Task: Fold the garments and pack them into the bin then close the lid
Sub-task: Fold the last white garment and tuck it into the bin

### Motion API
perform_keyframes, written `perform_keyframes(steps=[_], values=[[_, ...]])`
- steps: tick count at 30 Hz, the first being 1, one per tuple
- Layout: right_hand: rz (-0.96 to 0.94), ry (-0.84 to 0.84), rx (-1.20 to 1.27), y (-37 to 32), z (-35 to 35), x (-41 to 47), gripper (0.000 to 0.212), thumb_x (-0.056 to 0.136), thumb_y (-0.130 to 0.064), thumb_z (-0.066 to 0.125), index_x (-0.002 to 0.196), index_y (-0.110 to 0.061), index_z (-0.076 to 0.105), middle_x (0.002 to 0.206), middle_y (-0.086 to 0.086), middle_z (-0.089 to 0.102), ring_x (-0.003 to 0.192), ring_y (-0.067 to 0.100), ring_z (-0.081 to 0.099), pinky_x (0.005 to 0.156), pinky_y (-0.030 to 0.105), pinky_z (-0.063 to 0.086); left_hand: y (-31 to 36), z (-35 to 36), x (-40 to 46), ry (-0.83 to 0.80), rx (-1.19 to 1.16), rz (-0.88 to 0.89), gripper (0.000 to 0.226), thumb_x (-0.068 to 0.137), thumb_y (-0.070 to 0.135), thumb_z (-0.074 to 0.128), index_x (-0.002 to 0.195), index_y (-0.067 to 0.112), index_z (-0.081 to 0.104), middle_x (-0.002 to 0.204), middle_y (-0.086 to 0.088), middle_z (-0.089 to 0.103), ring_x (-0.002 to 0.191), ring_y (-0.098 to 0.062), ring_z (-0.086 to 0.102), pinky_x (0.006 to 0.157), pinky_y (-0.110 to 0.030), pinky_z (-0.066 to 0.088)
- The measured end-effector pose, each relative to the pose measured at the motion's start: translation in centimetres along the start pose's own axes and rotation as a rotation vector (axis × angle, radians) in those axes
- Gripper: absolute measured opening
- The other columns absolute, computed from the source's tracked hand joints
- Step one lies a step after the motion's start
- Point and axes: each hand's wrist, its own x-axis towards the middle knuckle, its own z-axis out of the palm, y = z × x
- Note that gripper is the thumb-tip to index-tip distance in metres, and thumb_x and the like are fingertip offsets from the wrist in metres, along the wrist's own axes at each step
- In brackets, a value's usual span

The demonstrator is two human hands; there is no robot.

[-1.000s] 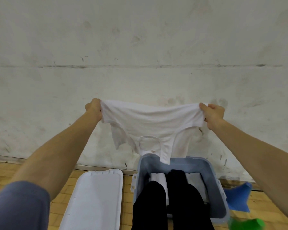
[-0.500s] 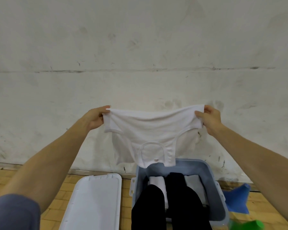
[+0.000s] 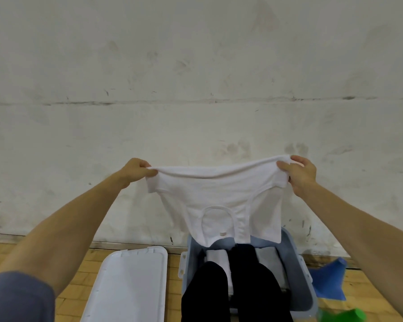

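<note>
We're mid-fold: our left hand (image 3: 135, 169) and right hand (image 3: 300, 174) each pinch a corner of the white T-shirt (image 3: 215, 201), stretched between our fingers and hanging collar-down over the blue bin (image 3: 298, 259). Next, we judge, bring the pinched corners together, then lower it in. Below our fingers, black trouser legs (image 3: 237, 282) crowd the bin; the white lid (image 3: 128, 284) lies left, off. Blue cloth (image 3: 330, 280) waits right.

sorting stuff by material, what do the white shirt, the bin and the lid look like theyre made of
White shirt: soft knit, likely cotton; it sags and creases between the left hand and right hand.
Bin: grey-blue moulded plastic, matte, rigid smooth walls.
Lid: white plastic, slightly glossy, with a moulded raised rim.
</note>
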Motion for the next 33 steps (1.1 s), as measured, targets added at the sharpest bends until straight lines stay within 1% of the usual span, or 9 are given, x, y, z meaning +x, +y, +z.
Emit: perform_keyframes(steps=[4,8,10,13,17,20,24,27,33], values=[[0.107,-0.132,0.131,-0.1,-1.4,0.6,0.045,0.086,-0.007,0.07,0.127,0.005,0.056,0.126,0.018,0.061,0.103,0.028,0.063,0.088,0.039,0.053,-0.5,-0.6,-1.0,-0.232,-0.642,-0.05,0.029,0.094,0.019,0.059,0.117,0.002,0.061,0.114,-0.015,0.067,0.105,-0.03,0.063,0.096,-0.043,0.048],[0.202,-0.267,0.194,0.0,-1.9,1.1,0.04,0.093,-0.021,0.063,0.127,-0.001,0.057,0.124,0.012,0.064,0.108,0.029,0.064,0.082,0.047,0.058,-1.0,0.7,-1.5,-0.135,-0.978,-0.172,0.025,0.097,0.028,0.055,0.11,0.009,0.064,0.087,-0.006,0.075,0.074,-0.02,0.072,0.065,-0.031,0.06],[0.132,-0.091,-0.062,1.0,-1.4,1.2,0.038,0.094,-0.021,0.063,0.125,0.001,0.059,0.122,0.015,0.064,0.103,0.03,0.061,0.088,0.046,0.054,-1.0,2.1,-1.3,-0.09,-0.965,-0.244,0.027,0.097,0.03,0.057,0.111,0.007,0.064,0.09,-0.006,0.075,0.074,-0.018,0.073,0.058,-0.03,0.059],[-0.124,0.191,-0.479,3.0,-0.5,0.8,0.027,0.094,-0.02,0.06,0.105,0.004,0.066,0.104,0.025,0.066,0.093,0.034,0.06,0.078,0.035,0.045,-2.2,4.1,0.8,-0.028,-0.877,-0.439,0.048,0.086,0.029,0.074,0.125,0.005,0.061,0.118,-0.011,0.069,0.098,-0.027,0.068,0.06,-0.039,0.056],[-0.191,0.183,-0.467,4.1,1.0,0.9,0.023,0.092,-0.02,0.06,0.092,0.001,0.066,0.083,0.015,0.059,0.085,0.033,0.06,0.071,0.029,0.038,-1.6,6.0,2.0,-0.004,-0.854,-0.56,0.05,0.086,0.031,0.074,0.129,0.01,0.06,0.126,-0.007,0.065,0.11,-0.028,0.064,0.07,-0.041,0.053],[-0.22,0.165,-0.429,4.3,2.1,0.6,0.023,0.093,-0.021,0.059,0.091,0.001,0.065,0.082,0.012,0.058,0.078,0.028,0.055,0.07,0.028,0.037,1.0,6.9,1.0,-0.025,-0.854,-0.535,0.029,0.096,0.026,0.061,0.119,0.008,0.058,0.114,-0.008,0.064,0.089,-0.025,0.064,0.082,-0.037,0.048],[-0.264,0.096,-0.359,4.7,3.7,-0.1,0.024,0.094,-0.02,0.06,0.085,0.002,0.063,0.074,0.011,0.056,0.068,0.022,0.05,0.064,0.027,0.038,2.0,7.8,1.0,-0.071,-0.893,-0.515,0.018,0.098,0.025,0.057,0.107,0.009,0.059,0.089,-0.007,0.063,0.074,-0.022,0.059,0.069,-0.036,0.049],[-0.255,0.005,-0.318,4.7,4.8,-0.5,0.02,0.093,-0.021,0.063,0.08,-0.005,0.062,0.067,0.006,0.055,0.061,0.016,0.05,0.054,0.023,0.04,2.6,8.3,0.6,-0.111,-0.909,-0.483,0.021,0.099,0.023,0.055,0.111,0.007,0.058,0.09,-0.007,0.064,0.076,-0.021,0.061,0.061,-0.034,0.048],[-0.218,-0.088,-0.248,4.2,6.9,-1.5,0.017,0.09,-0.02,0.067,0.079,-0.007,0.064,0.065,0.002,0.057,0.06,0.012,0.053,0.054,0.018,0.043,3.4,9.1,0.4,-0.132,-0.896,-0.408,0.037,0.095,0.021,0.061,0.127,0.003,0.057,0.097,-0.01,0.065,0.083,-0.024,0.063,0.064,-0.037,0.052]])
